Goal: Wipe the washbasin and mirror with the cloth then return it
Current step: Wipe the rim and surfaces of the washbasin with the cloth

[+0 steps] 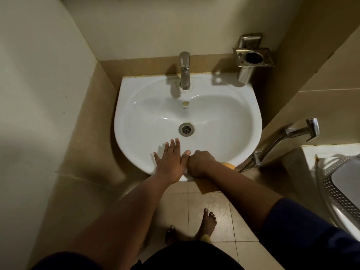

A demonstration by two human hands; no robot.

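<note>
The left hand point(169, 164) lies flat, fingers straight, on the basin point(224, 121) front rim. Beside it, touching, the right hand point(199, 162) has its grip clamped on the cloth point(205, 187) (orange, mostly hidden), which hangs over that rim.

A person seen from above, both forearms bare from the elbow down. The left hand point(169, 164) and right hand point(200, 163) wear no gloves, rings or watch. A dark navy blue sleeve point(303, 230) covers the right upper arm, ending near the elbow. Dark, almost black clothing point(187, 256) covers the body at the lower edge. Both feet are bare: the right foot point(207, 223) shows its toes plainly, the left foot point(170, 233) lies in shadow.
</note>
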